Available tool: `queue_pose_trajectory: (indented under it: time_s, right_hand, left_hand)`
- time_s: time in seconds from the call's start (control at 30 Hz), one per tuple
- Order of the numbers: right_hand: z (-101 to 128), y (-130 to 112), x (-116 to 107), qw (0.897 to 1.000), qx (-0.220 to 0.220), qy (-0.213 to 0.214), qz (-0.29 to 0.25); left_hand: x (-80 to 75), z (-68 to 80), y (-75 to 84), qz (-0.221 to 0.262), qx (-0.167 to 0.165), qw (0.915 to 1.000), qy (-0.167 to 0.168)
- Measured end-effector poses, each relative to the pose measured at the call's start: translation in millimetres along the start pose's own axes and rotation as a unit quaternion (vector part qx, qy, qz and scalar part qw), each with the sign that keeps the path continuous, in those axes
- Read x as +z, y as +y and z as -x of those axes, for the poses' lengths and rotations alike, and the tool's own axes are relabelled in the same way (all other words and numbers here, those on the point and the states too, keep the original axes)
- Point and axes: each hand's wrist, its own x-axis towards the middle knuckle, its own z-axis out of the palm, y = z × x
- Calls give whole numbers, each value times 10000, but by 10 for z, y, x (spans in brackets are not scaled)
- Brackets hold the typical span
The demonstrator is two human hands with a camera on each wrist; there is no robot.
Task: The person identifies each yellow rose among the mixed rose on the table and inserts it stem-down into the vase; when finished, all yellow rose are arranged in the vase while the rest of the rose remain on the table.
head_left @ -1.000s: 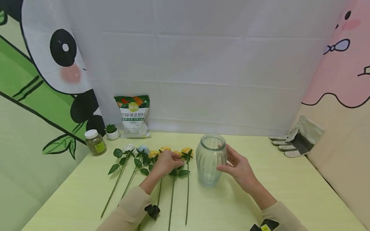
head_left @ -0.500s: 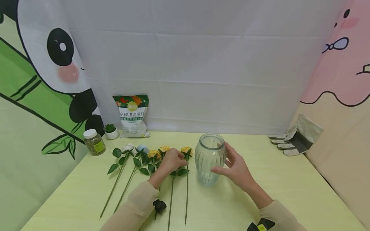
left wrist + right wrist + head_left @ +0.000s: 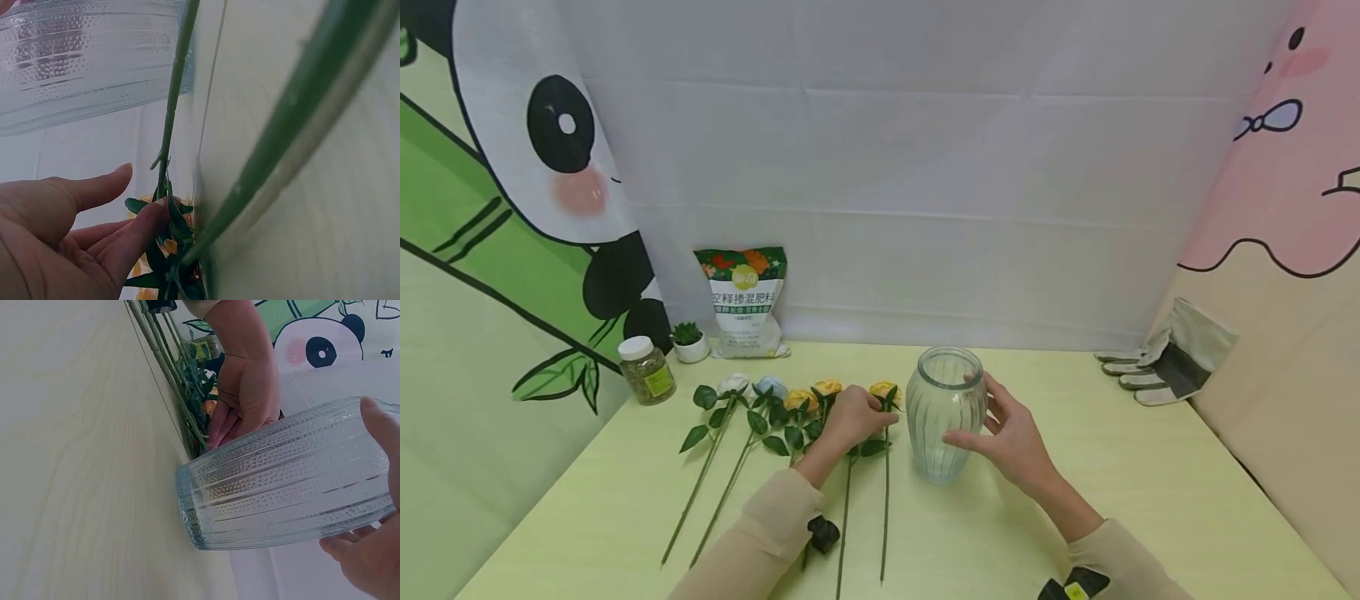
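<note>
A ribbed clear glass vase [image 3: 946, 429] stands upright on the table. My right hand [image 3: 1017, 442] holds its right side, thumb in front and fingers behind. To the left lies a row of long-stemmed roses: a white rose [image 3: 732, 383], a blue rose [image 3: 770, 387] and several yellow ones. My left hand [image 3: 852, 419] is over the right end of the row, beside the rightmost yellow rose [image 3: 886, 392]. In the left wrist view, a fingertip touches the green stem [image 3: 170, 119] just below the bloom, while the thumb is apart from it. The left hand partly hides another yellow rose.
At the back left stand a fertilizer bag [image 3: 747, 308], a small potted succulent [image 3: 689, 342] and a white-lidded jar [image 3: 647, 372]. A pair of gloves [image 3: 1180, 358] lies at the right edge against the backdrop. The table [image 3: 1120, 467] runs up to a white cloth wall.
My left hand has moved right along the row to the rightmost yellow rose. The right hand stays at the vase, its thumb slightly further across the front.
</note>
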Motion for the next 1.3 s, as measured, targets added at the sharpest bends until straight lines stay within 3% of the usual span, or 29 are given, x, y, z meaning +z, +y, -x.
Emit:
queue_pose_trajectory:
  time_s: [0.17,0.4,0.53,0.8,0.97,1.1,1.23,1.3]
  right_hand:
    - [-4,-10,-19,10000,-52,18,-10]
    - [-14,-14,-9,9999,-101,8,-25]
    - [-12,-12,4,10000,-88,12,-22]
    - [-4,-7,5,9999,-112,-16,62]
    - [-5,-6,2,9998,-147,4,151]
    - [-3,3,-2,9997,-155,19,199]
    - [1,23,-8,9995,-187,49,267]
    - [3,31,-8,9993,-200,63,301]
  left_hand:
    - [43,-65,3,-103,-140,9996,228]
    - [70,-123,3,-29,-358,9993,118]
    - [78,-128,-43,553,-438,9975,-10]
    - [5,-86,-46,1589,-508,9853,-355]
    - [-97,-49,30,2318,-535,9705,-397]
    - [-145,-29,39,2959,-646,9521,-417]
    - [-153,-35,-20,3712,-805,9241,-426]
    - [-161,-45,-54,4101,-928,9061,-464]
